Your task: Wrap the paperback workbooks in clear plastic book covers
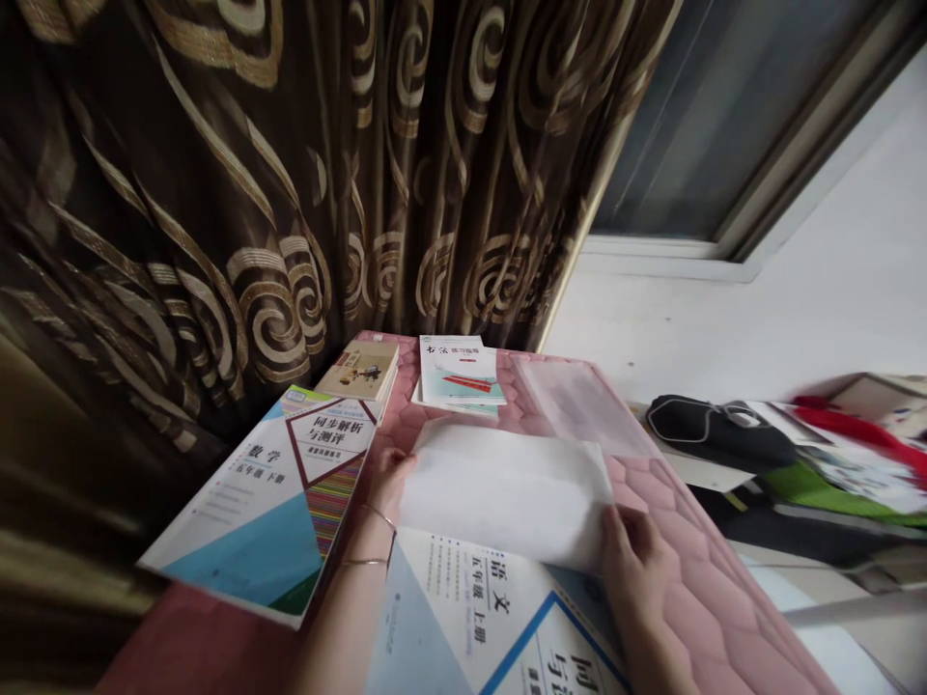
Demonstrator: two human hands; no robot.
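Note:
A blank white sheet (507, 487) is stretched between my two hands, over the top part of a blue and white workbook (463, 618). My left hand (391, 483) pinches the sheet's left edge, with two thin bracelets on the wrist. At the right edge, my right hand (633, 545) grips the same sheet between thumb and fingers. The workbook lies flat below the sheet, its lower part cut off by the frame. Left of my left forearm lies another workbook (267, 502) with a striped panel.
The pink quilted surface (695, 579) carries a small tan book stack (362, 370), white booklets (460, 372) at the back and a translucent sheet (575, 401). A patterned curtain (377, 174) hangs behind. On the right are a black case (716, 431) and green and red items.

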